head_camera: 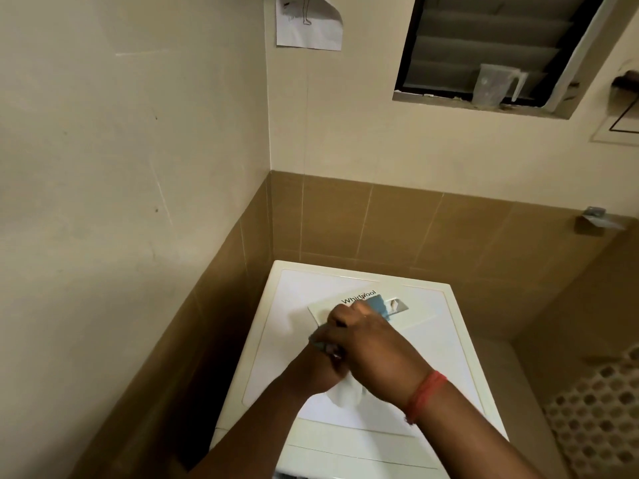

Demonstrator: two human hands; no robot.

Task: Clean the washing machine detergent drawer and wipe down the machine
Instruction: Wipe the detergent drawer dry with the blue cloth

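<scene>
A white detergent drawer with a Whirlpool logo on its front panel is held over the top of the white washing machine. My right hand, with a red thread at the wrist, presses a blue cloth against the drawer and grips it. A corner of the cloth shows at the left of the hands. My left hand lies under the right one, largely hidden, and holds the drawer's body, whose white end sticks out below the hands.
The machine stands in a corner, with brown tiled walls at the left and back. A dark gap runs along its left side. A clear measuring jug sits on the window sill above. A patterned floor lies to the right.
</scene>
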